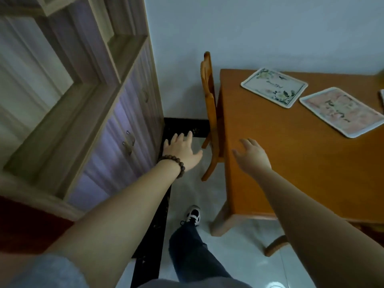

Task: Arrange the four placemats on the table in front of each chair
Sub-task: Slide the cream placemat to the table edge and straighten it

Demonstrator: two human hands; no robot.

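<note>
Both hands are empty, fingers spread: the left hand (182, 151) hangs over the floor beside the chair (209, 113); the right hand (252, 155) hovers over the bench (291, 163); a floral placemat (274, 87) and a pink placemat (340, 112) lie side by side at its far end.

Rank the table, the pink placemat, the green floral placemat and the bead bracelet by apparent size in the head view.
1. table
2. pink placemat and green floral placemat: look alike, the pink one nearer and cut off, so unranked
3. bead bracelet
</note>
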